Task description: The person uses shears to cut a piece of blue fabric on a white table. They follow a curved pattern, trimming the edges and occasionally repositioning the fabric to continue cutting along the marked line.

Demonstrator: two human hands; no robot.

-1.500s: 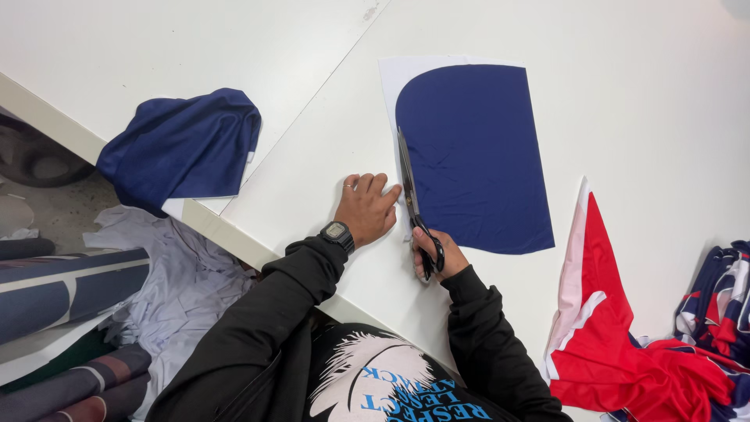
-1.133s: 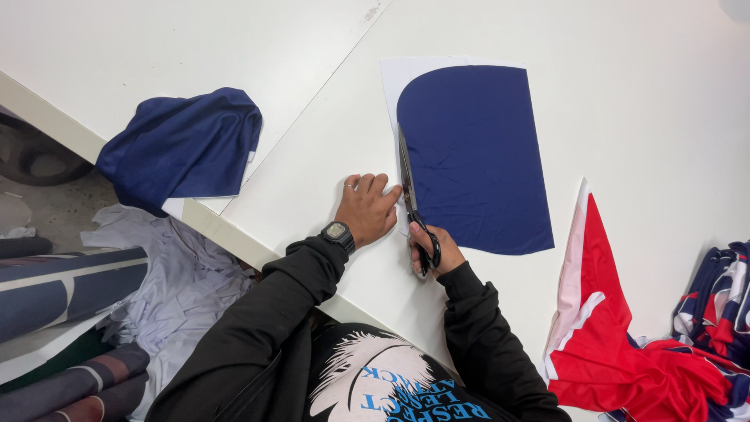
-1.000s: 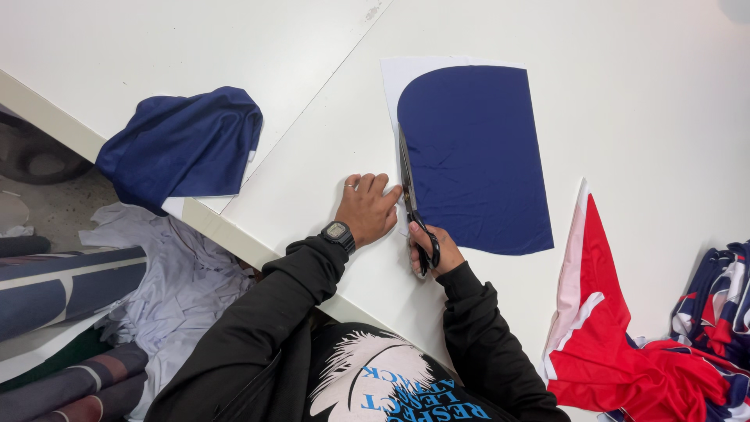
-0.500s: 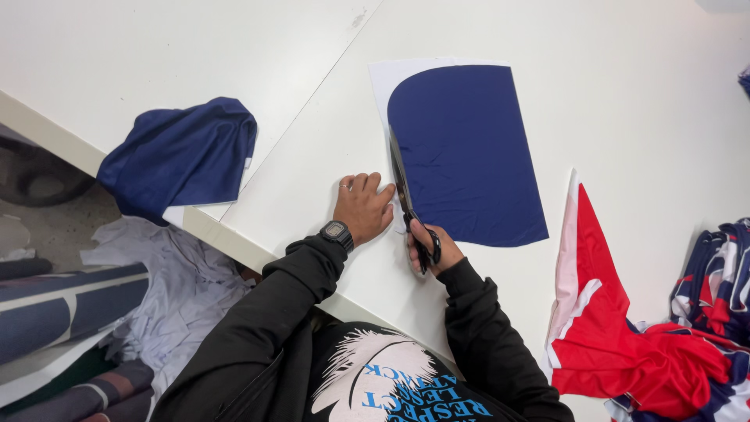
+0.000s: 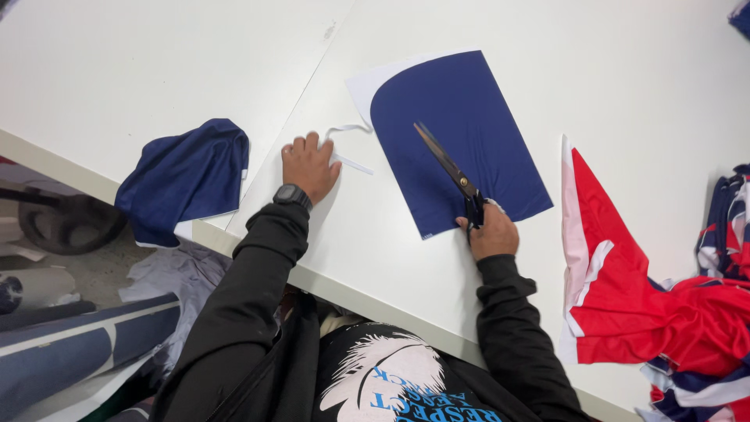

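- Head view: the navy fabric panel (image 5: 457, 141) lies flat on the white tabletop (image 5: 625, 70); a thin white strip (image 5: 348, 148) is cut free along its left side, while a white margin remains at its top left
- The right hand (image 5: 491, 234) is closed around scissors (image 5: 451, 173) resting on the panel
- The left hand (image 5: 309, 164), fingers loosely spread, touches the strip
- A crumpled navy piece (image 5: 183, 180) hangs over the tabletop edge; red and white fabric (image 5: 625, 297) is heaped at right; the floor below holds rolls and offcuts

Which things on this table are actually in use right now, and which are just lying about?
In use: scissors in the right hand; navy fabric panel; white offcut strip by the left hand.

Lying about: crumpled navy cloth; red and white fabric.
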